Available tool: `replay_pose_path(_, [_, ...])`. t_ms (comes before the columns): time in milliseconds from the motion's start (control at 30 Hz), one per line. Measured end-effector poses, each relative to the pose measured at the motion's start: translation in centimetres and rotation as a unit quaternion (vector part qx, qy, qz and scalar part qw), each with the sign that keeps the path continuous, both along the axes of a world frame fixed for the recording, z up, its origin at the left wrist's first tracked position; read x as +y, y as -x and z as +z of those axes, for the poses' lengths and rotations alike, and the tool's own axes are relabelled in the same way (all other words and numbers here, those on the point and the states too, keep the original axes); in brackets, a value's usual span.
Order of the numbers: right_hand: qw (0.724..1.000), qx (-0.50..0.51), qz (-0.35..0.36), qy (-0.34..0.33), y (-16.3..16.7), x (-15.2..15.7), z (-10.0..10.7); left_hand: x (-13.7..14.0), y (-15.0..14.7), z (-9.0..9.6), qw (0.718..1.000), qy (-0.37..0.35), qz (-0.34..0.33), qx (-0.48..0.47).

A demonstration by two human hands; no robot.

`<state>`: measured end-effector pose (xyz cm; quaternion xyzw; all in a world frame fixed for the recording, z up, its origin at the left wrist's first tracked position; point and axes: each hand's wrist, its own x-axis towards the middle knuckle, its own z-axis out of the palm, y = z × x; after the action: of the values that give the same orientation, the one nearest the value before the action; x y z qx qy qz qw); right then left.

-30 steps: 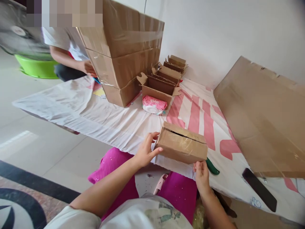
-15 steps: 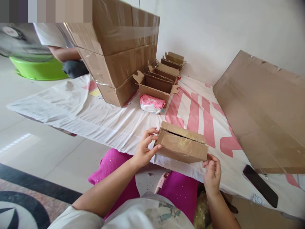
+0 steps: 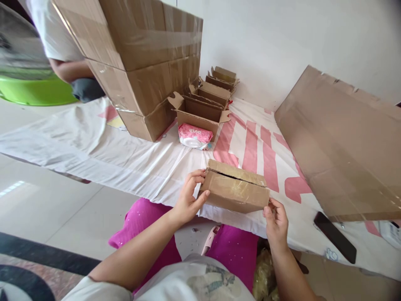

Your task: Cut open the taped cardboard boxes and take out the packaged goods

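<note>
A small closed cardboard box [image 3: 235, 190] rests at the near edge of the cloth-covered table, with a dark gap along its top seam and shiny tape on it. My left hand [image 3: 190, 197] grips the box's left end, thumb at the near side and fingers round the far corner. At the right end, my right hand [image 3: 276, 217] holds the near corner between thumb and fingers. Just beyond the box lies a pink and white wipes packet [image 3: 194, 136], leaning against an open cardboard box [image 3: 200, 109].
Several open boxes stand in a row toward the wall. Stacked taped cartons [image 3: 150, 75] rise on the left, with a person's arm [image 3: 70, 70] behind them. A large cardboard sheet [image 3: 341, 146] leans at right, near a black phone [image 3: 335, 237]. A green basin [image 3: 34, 91] sits far left.
The view has shifted slightly, so most things sit a little further left. My right thumb has moved up onto the box's corner; both hands stay on the box.
</note>
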<state>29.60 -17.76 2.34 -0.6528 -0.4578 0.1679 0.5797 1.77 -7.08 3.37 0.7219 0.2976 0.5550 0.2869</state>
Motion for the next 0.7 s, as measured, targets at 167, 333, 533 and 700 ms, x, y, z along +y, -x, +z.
replay_pose_path(167, [1.0, -0.019, 0.006, 0.0, -0.3, 0.1, 0.2, -0.3, -0.2, 0.1, 0.998, -0.024, 0.038, 0.039])
replay_pose_path(333, [0.999, -0.044, 0.017, -0.021, 0.0, 0.4, 0.1, 0.2, 0.4, 1.0, 0.991, -0.037, 0.062, 0.109])
replay_pose_path(533, [0.996, -0.084, 0.012, 0.013, -0.9, 0.3, 0.3, 2.4, 1.1, 1.3, 0.988, -0.062, -0.085, 0.113])
replay_pose_path(700, [0.972, -0.212, -0.046, 0.095, -5.9, 1.5, -0.6, 3.0, 0.7, -0.3, 0.992, -0.05, -0.111, 0.043])
